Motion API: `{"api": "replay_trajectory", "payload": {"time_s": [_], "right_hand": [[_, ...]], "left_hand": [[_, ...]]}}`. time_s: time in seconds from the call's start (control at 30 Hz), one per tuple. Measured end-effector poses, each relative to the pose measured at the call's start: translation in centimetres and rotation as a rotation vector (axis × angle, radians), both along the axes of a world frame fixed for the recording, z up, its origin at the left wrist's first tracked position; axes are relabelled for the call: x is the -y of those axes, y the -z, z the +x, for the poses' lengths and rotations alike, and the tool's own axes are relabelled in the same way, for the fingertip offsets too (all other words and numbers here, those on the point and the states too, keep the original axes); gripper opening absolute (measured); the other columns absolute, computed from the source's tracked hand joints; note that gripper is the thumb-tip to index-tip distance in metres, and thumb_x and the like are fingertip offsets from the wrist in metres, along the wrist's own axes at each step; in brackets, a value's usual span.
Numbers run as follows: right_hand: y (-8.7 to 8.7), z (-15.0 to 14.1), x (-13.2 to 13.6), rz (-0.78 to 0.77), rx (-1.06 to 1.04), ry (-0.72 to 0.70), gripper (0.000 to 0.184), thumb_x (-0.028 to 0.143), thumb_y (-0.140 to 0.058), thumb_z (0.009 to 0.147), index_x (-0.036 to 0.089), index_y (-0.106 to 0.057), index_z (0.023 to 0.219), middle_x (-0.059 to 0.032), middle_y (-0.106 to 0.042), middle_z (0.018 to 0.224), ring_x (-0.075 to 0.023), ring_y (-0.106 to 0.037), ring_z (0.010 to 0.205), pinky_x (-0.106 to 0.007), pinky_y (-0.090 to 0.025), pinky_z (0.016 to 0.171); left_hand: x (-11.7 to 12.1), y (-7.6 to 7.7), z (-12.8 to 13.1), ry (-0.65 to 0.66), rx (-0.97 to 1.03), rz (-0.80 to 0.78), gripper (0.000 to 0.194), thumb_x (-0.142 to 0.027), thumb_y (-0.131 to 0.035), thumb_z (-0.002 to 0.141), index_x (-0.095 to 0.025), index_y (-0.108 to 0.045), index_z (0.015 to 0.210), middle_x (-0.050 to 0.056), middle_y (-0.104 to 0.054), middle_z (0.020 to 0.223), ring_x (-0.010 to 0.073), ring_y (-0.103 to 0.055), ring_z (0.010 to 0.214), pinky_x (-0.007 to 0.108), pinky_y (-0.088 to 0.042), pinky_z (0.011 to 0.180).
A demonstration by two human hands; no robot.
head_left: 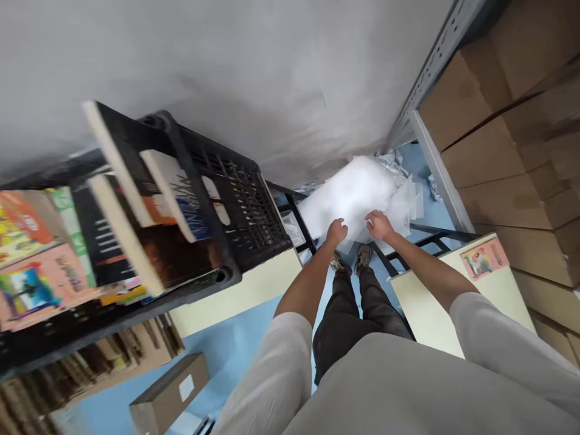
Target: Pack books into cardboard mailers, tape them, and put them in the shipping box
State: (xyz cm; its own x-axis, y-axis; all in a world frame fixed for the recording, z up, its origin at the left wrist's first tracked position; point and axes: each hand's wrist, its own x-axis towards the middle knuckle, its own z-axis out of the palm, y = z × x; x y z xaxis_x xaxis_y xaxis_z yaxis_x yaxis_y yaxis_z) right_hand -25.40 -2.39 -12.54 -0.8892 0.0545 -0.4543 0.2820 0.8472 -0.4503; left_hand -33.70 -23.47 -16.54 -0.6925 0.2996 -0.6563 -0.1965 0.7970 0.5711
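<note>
My left hand [337, 231] hangs in front of a heap of white, soft-looking packing sheets [356, 181]. Its fingers are half curled and a little apart, with nothing visible in them. Close by on the right, my right hand [379, 225] is bent the same way, a gap showing between thumb and fingers. Both palms face inward, and the sheets lie just beyond the fingertips. Whether either hand touches the sheets I cannot tell. Thin, crinkled sheets stick out at the heap's right side.
At left, a black plastic crate [235, 181] holds several books [127, 163]. Below are stacked flat cardboard pieces [90, 368] and a brown box [170, 393]. Cardboard boxes [493, 145] fill a metal rack on the right. A cream tabletop [453, 302] bears a small picture card [484, 257]. Black frame legs stand near my feet.
</note>
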Motion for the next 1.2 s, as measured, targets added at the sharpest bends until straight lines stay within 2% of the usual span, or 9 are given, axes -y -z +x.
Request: {"api": "replay_trajectory", "payload": {"time_s": [0.13, 0.23, 0.33, 0.47, 0.63, 0.73, 0.87, 1.07, 1.2], "right_hand": [[5.8, -2.2, 0.0, 0.01, 0.077, -0.028, 0.037, 0.019, -0.054, 0.1, 0.018, -0.074, 0.131, -0.0189, -0.065, 0.139, -0.0383, -0.056, 0.127, -0.052, -0.049, 0.106], [9.4, -3.1, 0.5, 0.018, 0.106, -0.038, 0.039, 0.02, -0.055, 0.1, 0.019, -0.072, 0.135, -0.0198, -0.063, 0.142, -0.0399, -0.055, 0.128, -0.054, -0.049, 0.106], [11.9, -3.6, 1.2, 0.02, 0.124, -0.073, 0.04, 0.019, -0.052, 0.1, 0.017, -0.072, 0.135, -0.0211, -0.061, 0.145, -0.0406, -0.054, 0.13, -0.054, -0.05, 0.105], [13.9, -3.8, 2.2, 0.009, 0.132, -0.099, 0.04, 0.018, -0.05, 0.102, 0.017, -0.07, 0.137, -0.0201, -0.058, 0.149, -0.0386, -0.054, 0.129, -0.052, -0.051, 0.104], [15.4, -3.7, 2.3, 0.001, 0.112, -0.086, 0.04, 0.02, -0.052, 0.102, 0.018, -0.068, 0.139, -0.02, -0.057, 0.15, -0.0388, -0.053, 0.131, -0.053, -0.051, 0.105], [15.6, -3.4, 2.1, 0.0, 0.114, -0.063, 0.042, 0.02, -0.053, 0.101, 0.019, -0.068, 0.14, -0.02, -0.057, 0.152, -0.0398, -0.053, 0.132, -0.055, -0.05, 0.107], [15.2, -2.9, 1.8, 0.015, 0.153, -0.009, 0.043, 0.02, -0.052, 0.101, 0.018, -0.069, 0.14, -0.0211, -0.056, 0.154, -0.041, -0.052, 0.137, -0.057, -0.05, 0.11], [15.2, -2.6, 0.5, 0.043, 0.205, 0.039, 0.044, 0.024, -0.055, 0.101, 0.019, -0.068, 0.142, -0.0209, -0.055, 0.156, -0.0422, -0.053, 0.139, -0.058, -0.05, 0.112], [15.5, -2.7, 0.0, 0.075, 0.238, 0.082, 0.047, 0.025, -0.054, 0.101, 0.019, -0.065, 0.146, -0.0196, -0.048, 0.165, -0.0412, -0.051, 0.144, -0.055, -0.049, 0.114]], "left_hand": [[-0.6, 6.6, -2.8, -0.018, -0.016, -0.027, 0.045, -0.019, -0.067, 0.089, -0.017, -0.074, 0.133, 0.018, -0.065, 0.153, 0.0332, -0.066, 0.14, 0.047, -0.047, 0.126], [-0.6, 10.5, -4.3, -0.025, -0.032, -0.053, 0.047, -0.018, -0.07, 0.087, -0.019, -0.072, 0.134, 0.018, -0.052, 0.167, 0.0373, -0.06, 0.146, 0.049, -0.046, 0.127], [-0.3, 13.3, -5.5, -0.053, -0.022, -0.115, 0.047, -0.019, -0.073, 0.086, -0.018, -0.07, 0.133, 0.018, -0.04, 0.175, 0.0433, -0.053, 0.152, 0.054, -0.045, 0.127], [0.1, 15.4, -6.6, -0.086, -0.019, -0.179, 0.047, -0.019, -0.072, 0.087, -0.016, -0.069, 0.134, 0.021, -0.033, 0.178, 0.0457, -0.05, 0.153, 0.057, -0.043, 0.127], [0.3, 15.7, -6.6, -0.05, -0.047, -0.172, 0.05, -0.013, -0.064, 0.088, -0.011, -0.065, 0.138, 0.025, -0.047, 0.167, 0.0437, -0.051, 0.151, 0.056, -0.041, 0.128], [0.4, 14.8, -6.4, -0.034, -0.119, -0.152, 0.053, -0.012, -0.06, 0.089, -0.01, -0.063, 0.142, 0.026, -0.051, 0.164, 0.044, -0.051, 0.15, 0.059, -0.042, 0.127], [0.4, 13.2, -6.7, -0.086, -0.185, -0.097, 0.057, -0.015, -0.06, 0.091, -0.014, -0.06, 0.148, 0.024, -0.056, 0.158, 0.0431, -0.05, 0.15, 0.061, -0.042, 0.126], [0.7, 11.3, -8.5, -0.077, -0.232, -0.082, 0.069, -0.009, -0.055, 0.091, -0.01, -0.05, 0.159, 0.025, -0.042, 0.17, 0.0414, -0.055, 0.149, 0.056, -0.043, 0.127], [0.7, 10.7, -10.1, -0.102, -0.291, -0.046, 0.072, -0.009, -0.056, 0.091, -0.012, -0.047, 0.163, 0.023, -0.043, 0.171, 0.0401, -0.055, 0.151, 0.055, -0.042, 0.13]]}}
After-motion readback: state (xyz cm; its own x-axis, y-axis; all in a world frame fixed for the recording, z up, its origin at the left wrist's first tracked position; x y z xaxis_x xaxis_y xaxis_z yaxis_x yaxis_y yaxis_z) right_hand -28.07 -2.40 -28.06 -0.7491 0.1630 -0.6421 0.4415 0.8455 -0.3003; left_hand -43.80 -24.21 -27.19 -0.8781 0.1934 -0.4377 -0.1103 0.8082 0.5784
